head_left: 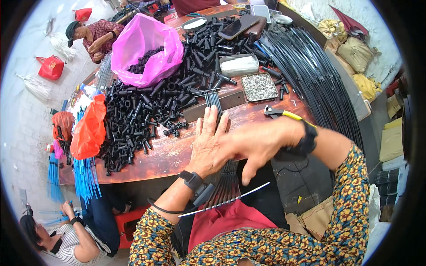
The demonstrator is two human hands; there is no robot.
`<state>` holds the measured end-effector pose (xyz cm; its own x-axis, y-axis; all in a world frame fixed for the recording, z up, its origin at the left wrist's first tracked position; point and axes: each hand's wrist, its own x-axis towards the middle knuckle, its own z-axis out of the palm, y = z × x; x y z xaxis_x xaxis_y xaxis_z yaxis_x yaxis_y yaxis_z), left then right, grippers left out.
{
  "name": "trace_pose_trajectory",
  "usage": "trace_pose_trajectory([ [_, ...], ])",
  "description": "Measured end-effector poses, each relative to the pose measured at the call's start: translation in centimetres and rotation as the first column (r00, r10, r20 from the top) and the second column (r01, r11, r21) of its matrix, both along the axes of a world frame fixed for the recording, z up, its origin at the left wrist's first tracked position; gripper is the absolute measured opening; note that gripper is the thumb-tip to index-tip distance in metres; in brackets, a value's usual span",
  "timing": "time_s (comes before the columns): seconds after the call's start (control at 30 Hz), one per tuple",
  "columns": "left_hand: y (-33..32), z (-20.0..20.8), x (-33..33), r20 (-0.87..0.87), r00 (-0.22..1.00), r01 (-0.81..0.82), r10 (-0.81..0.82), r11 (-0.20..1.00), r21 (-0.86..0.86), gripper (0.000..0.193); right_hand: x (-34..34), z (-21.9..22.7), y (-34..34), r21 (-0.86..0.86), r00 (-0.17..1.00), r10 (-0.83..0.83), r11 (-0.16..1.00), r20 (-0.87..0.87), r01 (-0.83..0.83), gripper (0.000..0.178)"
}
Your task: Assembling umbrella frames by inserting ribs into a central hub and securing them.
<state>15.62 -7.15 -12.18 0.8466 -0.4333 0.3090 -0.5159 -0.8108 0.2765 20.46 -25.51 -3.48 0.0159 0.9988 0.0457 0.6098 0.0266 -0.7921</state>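
My left hand [207,148] lies flat with fingers stretched out on a bundle of thin dark rods [228,175] at the table's near edge. The rods' far ends reach past my fingertips over a brown metal bar [235,100], where thin pieces lie crosswise. Toward my lap the rods fan out, and a thin white stick [253,190] crosses their near ends. My right hand [262,139] is smeared by motion beside and partly over the left, its thumb pointing down; its fingers are unclear. Pliers with yellow handles [284,114] lie just beyond my right wrist.
Black plastic tubular parts [133,122] are heaped left and back, around a pink bag [117,55]. A tray of small metal pieces [259,87], a tub of white strips [239,65] and a phone [239,26] stand behind. Long black rods [310,66] lie right. Two people sit left.
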Motion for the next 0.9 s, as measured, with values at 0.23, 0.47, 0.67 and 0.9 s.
trace_pose_trajectory([
  [0.23,-0.7,-0.8,0.4,0.047,0.999,-0.025,0.027,0.999,-0.039,0.071,-5.5,-2.9,2.4,0.02,0.898,-0.18,0.982,0.401,0.188,0.021],
  [0.47,0.6,-1.0,2.2,0.225,0.97,0.112,-0.097,0.992,-0.056,0.067,-5.3,-0.9,2.9,0.353,0.851,-0.365,0.906,0.377,0.232,0.028],
  [0.67,0.8,3.0,2.9,0.011,0.928,0.205,-0.373,0.485,-0.85,0.049,-4.3,8.6,3.2,0.284,0.812,-0.507,0.855,0.287,0.433,0.044],
  [0.9,0.1,11.2,0.1,-0.289,0.77,-0.037,-0.569,0.413,-0.91,0.046,-4.3,18.0,0.0,0.321,0.876,-0.475,0.845,0.083,0.427,0.025],
])
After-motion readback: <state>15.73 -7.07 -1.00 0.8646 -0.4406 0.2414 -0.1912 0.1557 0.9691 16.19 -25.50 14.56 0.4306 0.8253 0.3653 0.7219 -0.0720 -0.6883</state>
